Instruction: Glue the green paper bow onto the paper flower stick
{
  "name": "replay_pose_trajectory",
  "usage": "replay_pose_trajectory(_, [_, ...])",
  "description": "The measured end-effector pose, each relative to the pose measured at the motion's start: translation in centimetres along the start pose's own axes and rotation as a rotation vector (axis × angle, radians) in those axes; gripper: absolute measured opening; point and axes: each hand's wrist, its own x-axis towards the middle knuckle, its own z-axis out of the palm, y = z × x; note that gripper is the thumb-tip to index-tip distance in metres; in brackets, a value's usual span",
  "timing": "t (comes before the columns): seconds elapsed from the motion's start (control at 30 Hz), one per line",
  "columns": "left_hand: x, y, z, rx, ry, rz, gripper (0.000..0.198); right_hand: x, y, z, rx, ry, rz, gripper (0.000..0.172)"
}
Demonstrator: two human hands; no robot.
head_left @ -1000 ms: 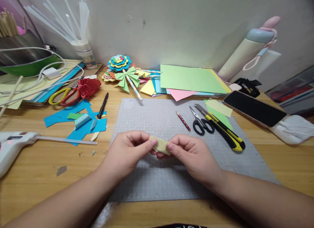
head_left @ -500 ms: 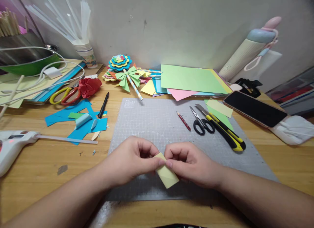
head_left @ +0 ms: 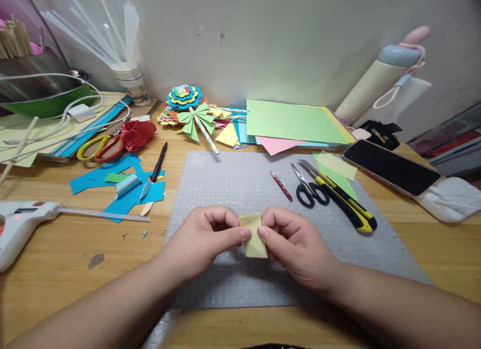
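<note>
A small folded piece of pale yellow paper point(head_left: 253, 236) is pinched between both of my hands, just above the grey cutting mat point(head_left: 240, 188). My left hand point(head_left: 205, 238) grips its left edge with thumb and curled fingers. My right hand point(head_left: 291, 241) grips its right edge the same way. The paper stands roughly upright between the two thumbs, with a crease across it.
On the mat's right lie a red pencil point(head_left: 281, 185), black scissors point(head_left: 308, 186) and a yellow-black utility knife point(head_left: 343, 201). A phone point(head_left: 391, 166) lies further right. Blue paper scraps point(head_left: 120, 183), a black pen point(head_left: 158, 161) and a glue gun point(head_left: 22, 226) sit left. Coloured sheets point(head_left: 293, 121) and paper flowers point(head_left: 184, 98) lie behind.
Both hands dropped nearer the mat and came together. The yellow paper turned from lying sideways to hanging down, and now stands upright between the thumbs.
</note>
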Motion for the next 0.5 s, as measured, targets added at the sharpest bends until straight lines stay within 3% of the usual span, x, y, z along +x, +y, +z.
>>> replay_pose_trajectory(0.2, [0.02, -0.13, -0.01, -0.05, -0.064, 0.053, 0.024, -0.03, 0.37, -0.22, 0.069, -0.027, 0.025, 0.023])
replay_pose_trajectory(0.5, [-0.04, -0.39, 0.14, 0.013, -0.039, 0.147, 0.024, -0.2, 0.35, -0.21, 0.016, -0.054, -0.038, 0.023])
